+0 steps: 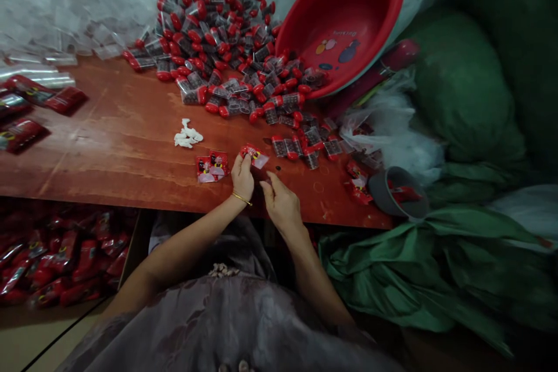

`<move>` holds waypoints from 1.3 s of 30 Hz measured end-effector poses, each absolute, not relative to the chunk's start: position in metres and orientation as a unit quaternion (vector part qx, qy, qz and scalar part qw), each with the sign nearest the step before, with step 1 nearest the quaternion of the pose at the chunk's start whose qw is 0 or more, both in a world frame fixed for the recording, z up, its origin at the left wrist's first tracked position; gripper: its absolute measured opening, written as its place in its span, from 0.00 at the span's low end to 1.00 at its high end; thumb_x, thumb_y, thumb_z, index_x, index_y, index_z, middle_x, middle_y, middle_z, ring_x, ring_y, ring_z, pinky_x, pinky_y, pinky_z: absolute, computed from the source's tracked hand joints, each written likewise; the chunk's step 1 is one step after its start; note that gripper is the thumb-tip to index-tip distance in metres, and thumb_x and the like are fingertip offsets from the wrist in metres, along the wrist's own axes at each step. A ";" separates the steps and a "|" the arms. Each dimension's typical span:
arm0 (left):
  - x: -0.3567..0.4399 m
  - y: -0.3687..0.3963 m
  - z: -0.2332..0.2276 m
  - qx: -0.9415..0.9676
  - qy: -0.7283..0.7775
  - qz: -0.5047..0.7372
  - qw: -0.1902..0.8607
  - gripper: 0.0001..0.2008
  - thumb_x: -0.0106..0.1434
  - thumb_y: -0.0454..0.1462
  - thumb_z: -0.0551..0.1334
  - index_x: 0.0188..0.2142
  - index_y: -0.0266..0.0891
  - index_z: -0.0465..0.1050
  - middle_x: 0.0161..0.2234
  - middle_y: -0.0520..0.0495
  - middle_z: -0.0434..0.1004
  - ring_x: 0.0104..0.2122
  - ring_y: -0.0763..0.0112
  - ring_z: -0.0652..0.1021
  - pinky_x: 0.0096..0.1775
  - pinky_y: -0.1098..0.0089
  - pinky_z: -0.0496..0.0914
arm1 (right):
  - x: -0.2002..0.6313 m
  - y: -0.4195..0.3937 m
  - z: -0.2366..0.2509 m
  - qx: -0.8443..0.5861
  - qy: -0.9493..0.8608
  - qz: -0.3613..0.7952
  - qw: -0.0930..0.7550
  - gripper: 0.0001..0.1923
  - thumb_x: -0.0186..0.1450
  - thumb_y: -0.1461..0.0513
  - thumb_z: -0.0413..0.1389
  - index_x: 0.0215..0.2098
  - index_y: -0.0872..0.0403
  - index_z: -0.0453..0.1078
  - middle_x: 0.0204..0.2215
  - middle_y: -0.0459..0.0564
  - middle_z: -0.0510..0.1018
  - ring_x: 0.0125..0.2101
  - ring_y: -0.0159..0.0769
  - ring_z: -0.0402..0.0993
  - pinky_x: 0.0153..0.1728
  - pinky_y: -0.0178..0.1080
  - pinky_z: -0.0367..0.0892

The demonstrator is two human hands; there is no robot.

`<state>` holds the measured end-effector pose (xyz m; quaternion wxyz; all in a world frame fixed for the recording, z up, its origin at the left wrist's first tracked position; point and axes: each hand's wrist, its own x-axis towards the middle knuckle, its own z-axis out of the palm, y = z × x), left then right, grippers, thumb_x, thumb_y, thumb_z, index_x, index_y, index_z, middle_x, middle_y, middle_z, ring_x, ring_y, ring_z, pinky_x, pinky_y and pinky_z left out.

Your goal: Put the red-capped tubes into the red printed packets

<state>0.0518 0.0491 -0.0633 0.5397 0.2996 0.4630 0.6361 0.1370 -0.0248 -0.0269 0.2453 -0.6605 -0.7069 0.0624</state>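
While left hand (242, 176) pinches it, red packet (255, 155) seems printed.

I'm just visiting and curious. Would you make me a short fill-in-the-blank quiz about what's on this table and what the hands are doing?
1. The left hand pinches a small red ____ at the table's front edge.
2. The big basin leaning behind the pile of capped tubes is ____ in colour.
3. The left wrist wears a thin gold ____.
4. The bags on the right are ____.

Missing words: packet; red; bracelet; green
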 end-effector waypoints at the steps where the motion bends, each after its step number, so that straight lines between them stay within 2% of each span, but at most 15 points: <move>1: 0.050 0.050 -0.062 0.279 0.457 0.645 0.545 0.13 0.62 0.46 0.56 0.26 0.40 0.66 0.24 0.53 0.67 0.27 0.74 0.70 0.33 0.72 0.66 | 0.137 -0.027 -0.028 -0.656 -0.709 0.066 0.251 0.20 0.69 0.54 0.44 0.52 0.55 0.67 0.41 0.57 0.80 0.39 0.44 0.78 0.38 0.43 0.73; 5: 0.039 0.048 -0.052 0.221 0.421 0.663 0.578 0.15 0.60 0.44 0.59 0.22 0.40 0.61 0.19 0.56 0.60 0.21 0.78 0.66 0.27 0.75 0.64 | 0.139 -0.028 -0.036 -0.655 -0.694 0.067 0.292 0.19 0.69 0.54 0.44 0.47 0.55 0.69 0.36 0.56 0.81 0.32 0.41 0.79 0.32 0.40 0.73; 8: 0.028 0.040 -0.042 0.199 0.407 0.651 0.609 0.12 0.57 0.43 0.62 0.24 0.39 0.63 0.20 0.57 0.62 0.21 0.80 0.66 0.27 0.76 0.65 | 0.143 -0.023 -0.041 -0.663 -0.667 0.070 0.333 0.19 0.68 0.54 0.42 0.41 0.56 0.70 0.33 0.56 0.81 0.29 0.40 0.79 0.30 0.39 0.72; 13: 0.015 0.026 -0.036 0.170 0.396 0.623 0.653 0.12 0.52 0.40 0.65 0.23 0.39 0.63 0.20 0.57 0.64 0.21 0.81 0.67 0.25 0.78 0.64 | 0.157 -0.018 -0.036 -0.688 -0.624 0.093 0.359 0.18 0.68 0.54 0.43 0.40 0.55 0.70 0.28 0.51 0.80 0.22 0.35 0.76 0.25 0.35 0.70; 18: 0.007 0.018 -0.039 0.199 0.399 0.606 0.659 0.15 0.50 0.40 0.66 0.20 0.38 0.60 0.18 0.58 0.62 0.19 0.81 0.66 0.24 0.78 0.62 | 0.165 -0.017 -0.021 -0.685 -0.639 0.036 0.348 0.17 0.68 0.55 0.44 0.41 0.55 0.70 0.31 0.53 0.80 0.28 0.37 0.78 0.30 0.36 0.70; 25: 0.008 0.016 -0.035 0.141 0.383 0.594 0.693 0.13 0.44 0.41 0.70 0.25 0.37 0.69 0.25 0.54 0.74 0.27 0.77 0.74 0.33 0.75 0.68 | 0.166 -0.009 -0.015 -0.677 -0.680 0.000 0.281 0.17 0.68 0.56 0.44 0.39 0.57 0.71 0.26 0.52 0.80 0.24 0.35 0.76 0.27 0.34 0.66; 31: 0.021 0.017 -0.032 0.091 0.389 0.532 0.747 0.09 0.48 0.36 0.68 0.25 0.37 0.69 0.25 0.53 0.75 0.26 0.76 0.74 0.35 0.73 0.68 | 0.149 0.005 -0.031 -0.667 -0.708 -0.062 0.223 0.16 0.67 0.60 0.43 0.36 0.57 0.71 0.23 0.52 0.78 0.21 0.35 0.73 0.23 0.33 0.61; 35: 0.023 0.016 -0.030 0.085 0.402 0.573 0.709 0.08 0.50 0.35 0.66 0.24 0.38 0.67 0.24 0.55 0.73 0.26 0.78 0.74 0.36 0.75 0.67 | 0.134 0.010 -0.047 -0.647 -0.719 -0.076 0.241 0.16 0.67 0.63 0.41 0.39 0.58 0.71 0.26 0.54 0.79 0.24 0.36 0.74 0.27 0.35 0.65; 39: 0.017 0.015 -0.031 0.039 0.410 0.549 0.727 0.11 0.49 0.36 0.66 0.24 0.39 0.63 0.23 0.55 0.73 0.25 0.76 0.74 0.35 0.73 0.68 | 0.133 0.000 -0.052 -0.628 -0.725 -0.031 0.281 0.16 0.68 0.58 0.43 0.43 0.56 0.69 0.31 0.56 0.79 0.31 0.39 0.76 0.34 0.38 0.69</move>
